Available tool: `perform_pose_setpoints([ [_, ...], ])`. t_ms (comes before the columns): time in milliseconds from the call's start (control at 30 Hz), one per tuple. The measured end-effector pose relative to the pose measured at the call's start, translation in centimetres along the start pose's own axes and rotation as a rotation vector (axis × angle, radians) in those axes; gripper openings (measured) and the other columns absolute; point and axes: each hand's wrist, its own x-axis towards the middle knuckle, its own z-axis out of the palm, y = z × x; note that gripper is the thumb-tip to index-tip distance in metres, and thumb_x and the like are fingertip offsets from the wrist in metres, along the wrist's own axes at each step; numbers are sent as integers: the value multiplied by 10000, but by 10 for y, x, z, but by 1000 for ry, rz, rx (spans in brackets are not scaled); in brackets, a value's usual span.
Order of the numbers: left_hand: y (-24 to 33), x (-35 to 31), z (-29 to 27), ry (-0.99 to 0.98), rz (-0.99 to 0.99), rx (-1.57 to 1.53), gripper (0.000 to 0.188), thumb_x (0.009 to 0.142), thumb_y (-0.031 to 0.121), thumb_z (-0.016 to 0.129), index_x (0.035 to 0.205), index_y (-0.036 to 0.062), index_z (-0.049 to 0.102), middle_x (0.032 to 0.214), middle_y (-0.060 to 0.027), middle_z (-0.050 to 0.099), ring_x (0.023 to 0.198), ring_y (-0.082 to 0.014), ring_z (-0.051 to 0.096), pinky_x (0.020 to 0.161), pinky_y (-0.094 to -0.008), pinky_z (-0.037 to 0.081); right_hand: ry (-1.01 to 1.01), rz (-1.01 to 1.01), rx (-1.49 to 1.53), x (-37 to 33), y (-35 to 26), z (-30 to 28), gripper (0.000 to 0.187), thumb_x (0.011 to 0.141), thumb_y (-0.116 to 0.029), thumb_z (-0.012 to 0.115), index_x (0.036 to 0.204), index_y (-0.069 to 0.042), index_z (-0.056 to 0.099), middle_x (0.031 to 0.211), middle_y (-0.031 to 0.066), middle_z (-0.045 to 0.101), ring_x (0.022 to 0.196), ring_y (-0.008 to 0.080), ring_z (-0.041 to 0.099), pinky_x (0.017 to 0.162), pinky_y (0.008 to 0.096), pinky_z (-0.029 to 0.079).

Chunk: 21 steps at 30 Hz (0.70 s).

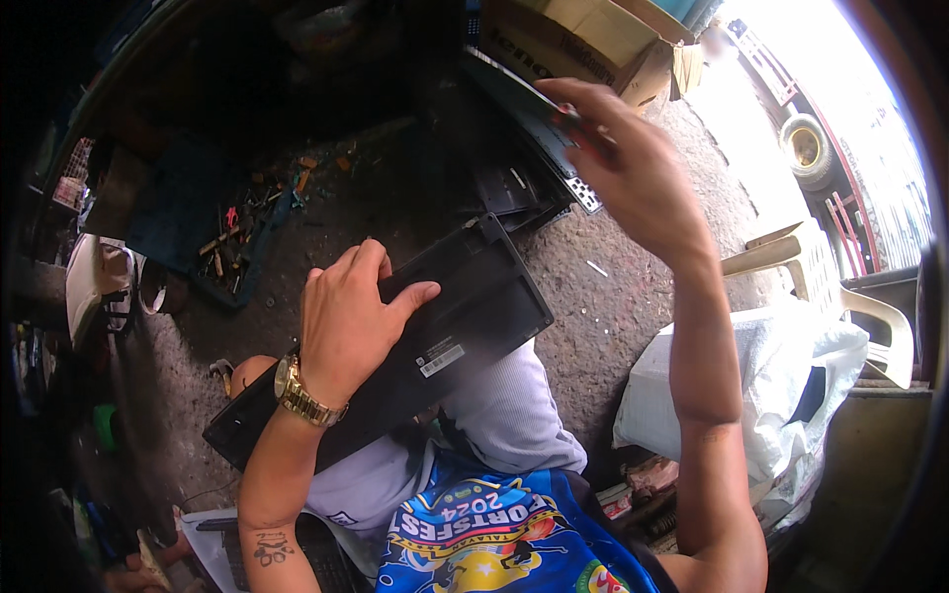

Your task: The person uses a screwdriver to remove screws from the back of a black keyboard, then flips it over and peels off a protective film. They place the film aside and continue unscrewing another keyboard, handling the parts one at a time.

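Observation:
A long black keyboard-like panel (465, 306) lies slanted across my lap, with a white barcode label on its upper face. My left hand (351, 311), with a gold watch at the wrist, grips it: the thumb lies on the face and the fingers curl at the far edge. Raised at the upper right, my right hand (633, 158) closes around a red-handled tool (590, 133); motion blurs it and its tip is hidden. Beyond that hand stands a dark flat case (514, 104) with a perforated light strip (583, 195) at its lower corner.
An open toolbox (222, 287) with mixed hand tools sits at the left, small scraps beside it. Cardboard boxes (603, 40) stand at the top. To the right are a white sack (682, 366) and a pale plastic chair (880, 316). A wheel (807, 148) shows farther off.

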Motion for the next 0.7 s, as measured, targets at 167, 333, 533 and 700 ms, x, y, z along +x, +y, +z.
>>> perform_pose_setpoints([
  [167, -3, -2, 6, -65, -32, -55, 465, 877, 449, 837, 996, 42, 648, 972, -112, 710, 852, -334, 697, 827, -461, 485, 55, 328, -6, -40, -11, -53, 330, 962, -121, 744, 1289, -119, 702, 1052, 112, 797, 952, 205, 760, 842, 347, 581],
  [333, -5, -6, 13, 0, 58, 6, 468, 899, 475, 810, 1033, 55, 651, 1012, -95, 703, 870, -317, 696, 828, -458, 472, -171, 383, 24, -82, -37, -74, 266, 883, -41, 774, 1145, -90, 765, 1004, 78, 784, 958, 179, 764, 795, 316, 580],
  [533, -6, -1, 15, -18, 77, 1, 471, 928, 496, 772, 1016, 53, 637, 964, -94, 700, 849, -323, 692, 807, -453, 461, -164, 322, 329, -102, -52, -85, 299, 765, 55, 804, 1047, -27, 751, 1032, 120, 771, 992, 246, 769, 849, 349, 623],
  [700, -6, 3, 11, -80, 19, 24, 487, 943, 502, 748, 967, 37, 606, 928, -123, 718, 835, -351, 694, 797, -474, 473, 294, 330, 654, -114, -67, -71, 385, 813, 60, 756, 1170, -10, 627, 1014, 212, 758, 863, 263, 769, 657, 272, 603],
])
